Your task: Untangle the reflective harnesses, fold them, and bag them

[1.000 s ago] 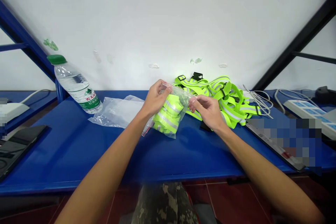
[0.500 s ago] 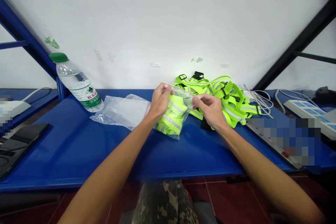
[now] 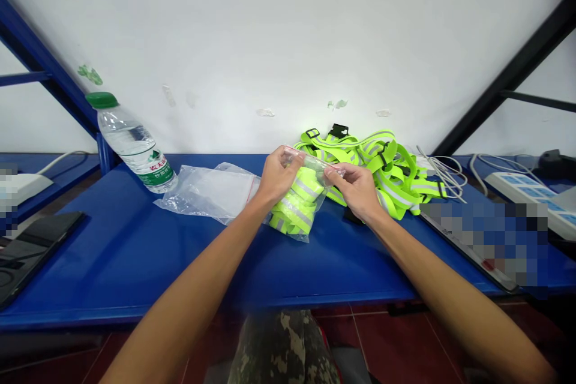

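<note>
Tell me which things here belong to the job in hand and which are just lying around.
Job in hand:
left hand, right hand, clear zip bag, folded hi-vis straps, probably the pile of hi-vis straps

Lying around:
water bottle, power strip, white cables

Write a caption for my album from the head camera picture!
The left hand and right hand pinch the top of a clear plastic bag of neon reflective straps over a blue table.
</note>
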`<state>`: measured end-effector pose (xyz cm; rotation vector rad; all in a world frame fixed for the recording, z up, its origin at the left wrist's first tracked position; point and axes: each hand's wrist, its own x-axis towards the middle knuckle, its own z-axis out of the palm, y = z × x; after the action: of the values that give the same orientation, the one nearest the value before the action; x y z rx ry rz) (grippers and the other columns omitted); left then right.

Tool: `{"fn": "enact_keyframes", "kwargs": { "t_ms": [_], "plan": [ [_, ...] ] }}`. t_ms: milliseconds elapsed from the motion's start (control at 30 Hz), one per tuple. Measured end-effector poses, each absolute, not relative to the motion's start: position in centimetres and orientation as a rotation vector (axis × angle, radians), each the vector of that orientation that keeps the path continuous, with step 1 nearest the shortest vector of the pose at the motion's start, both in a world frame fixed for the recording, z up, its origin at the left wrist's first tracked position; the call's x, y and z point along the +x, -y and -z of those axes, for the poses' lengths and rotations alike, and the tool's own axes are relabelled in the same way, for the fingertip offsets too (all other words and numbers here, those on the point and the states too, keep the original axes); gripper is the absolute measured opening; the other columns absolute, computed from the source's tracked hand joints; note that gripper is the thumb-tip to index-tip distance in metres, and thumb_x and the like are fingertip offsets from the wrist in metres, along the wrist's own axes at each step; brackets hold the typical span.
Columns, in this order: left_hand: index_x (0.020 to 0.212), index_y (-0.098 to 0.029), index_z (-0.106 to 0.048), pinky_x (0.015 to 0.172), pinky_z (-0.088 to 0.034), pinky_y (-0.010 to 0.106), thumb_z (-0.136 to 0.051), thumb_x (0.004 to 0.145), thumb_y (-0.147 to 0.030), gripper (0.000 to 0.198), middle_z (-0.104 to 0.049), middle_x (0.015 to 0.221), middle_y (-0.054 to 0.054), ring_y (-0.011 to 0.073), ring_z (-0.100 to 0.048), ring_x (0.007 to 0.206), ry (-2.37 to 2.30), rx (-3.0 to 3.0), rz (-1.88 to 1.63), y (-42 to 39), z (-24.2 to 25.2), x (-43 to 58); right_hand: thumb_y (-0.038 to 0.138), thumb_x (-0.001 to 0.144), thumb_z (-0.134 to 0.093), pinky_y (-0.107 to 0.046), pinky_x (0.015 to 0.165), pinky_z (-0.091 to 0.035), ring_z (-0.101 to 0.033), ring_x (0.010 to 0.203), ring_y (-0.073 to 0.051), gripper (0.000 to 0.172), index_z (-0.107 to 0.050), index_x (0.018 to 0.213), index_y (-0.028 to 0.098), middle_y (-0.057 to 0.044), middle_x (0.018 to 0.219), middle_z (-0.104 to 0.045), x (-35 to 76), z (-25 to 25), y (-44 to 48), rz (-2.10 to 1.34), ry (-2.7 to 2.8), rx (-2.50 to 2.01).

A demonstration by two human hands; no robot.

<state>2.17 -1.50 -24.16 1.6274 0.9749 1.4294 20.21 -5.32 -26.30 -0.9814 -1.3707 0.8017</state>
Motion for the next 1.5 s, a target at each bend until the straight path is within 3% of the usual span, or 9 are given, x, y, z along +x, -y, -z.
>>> {"fn": "enact_keyframes", "kwargs": {
  "t_ms": [333, 500, 667, 867, 1500],
  "plan": [
    [0.081, -0.014, -0.065, 0.07, -0.047, 0.025, -0.068, 0.081, -0.035, 0.021, -0.069, 0.08, 0.005, 0.0153, -0.063, 0.076, -0.916, 1.611, -1.417, 1.7, 24.4, 2.5, 0.044, 0.077, -0.076, -0.026, 0.064, -0.046, -0.059, 0.066, -0.014, 0.028, -0.075, 0.085, 0.017, -0.002, 0.077, -0.071, 20.3, 26.7, 5.0, -0.797, 1.375, -0.99],
    [0.083, -0.013, -0.069, 0.069, -0.048, 0.026, -0.077, 0.073, -0.037, 0.028, -0.071, 0.079, 0.005, 0.0146, -0.063, 0.072, -0.86, 1.386, -1.309, 2.5, 23.8, 2.9, 0.044, 0.079, -0.074, -0.026, 0.063, -0.045, -0.059, 0.066, -0.014, 0.027, -0.075, 0.08, 0.017, -0.002, 0.074, -0.07, 20.2, 26.6, 5.0, -0.735, 1.42, -1.012],
    [0.075, -0.01, -0.07, 0.067, -0.052, 0.031, -0.082, 0.063, -0.023, 0.021, -0.072, 0.072, 0.007, 0.0171, -0.065, 0.065, -0.841, 1.01, -1.018, 2.9, 23.3, 2.8, 0.045, 0.077, -0.074, -0.028, 0.067, -0.048, -0.063, 0.071, -0.017, 0.029, -0.075, 0.081, 0.016, -0.005, 0.08, -0.073, 20.3, 26.8, 5.0, -0.732, 1.429, -1.045],
    [0.074, -0.011, -0.07, 0.062, -0.051, 0.029, -0.078, 0.068, -0.018, 0.012, -0.071, 0.07, 0.006, 0.0152, -0.065, 0.061, -0.856, 1.052, -1.009, 3.0, 23.6, 2.9, 0.043, 0.07, -0.08, -0.029, 0.069, -0.05, -0.065, 0.071, -0.016, 0.028, -0.076, 0.079, 0.017, -0.006, 0.081, -0.074, 19.9, 26.8, 4.8, -0.889, 1.307, -1.066],
    [0.08, -0.012, -0.07, 0.067, -0.05, 0.029, -0.083, 0.065, -0.024, 0.023, -0.071, 0.073, 0.005, 0.0145, -0.063, 0.064, -0.807, 1.109, -1.029, 3.8, 23.9, 3.7, 0.045, 0.061, -0.085, -0.028, 0.063, -0.05, -0.063, 0.064, -0.016, 0.036, -0.074, 0.079, 0.016, -0.005, 0.076, -0.073, 19.5, 26.6, 5.0, -1.086, 1.163, -1.074]
  ]
}}
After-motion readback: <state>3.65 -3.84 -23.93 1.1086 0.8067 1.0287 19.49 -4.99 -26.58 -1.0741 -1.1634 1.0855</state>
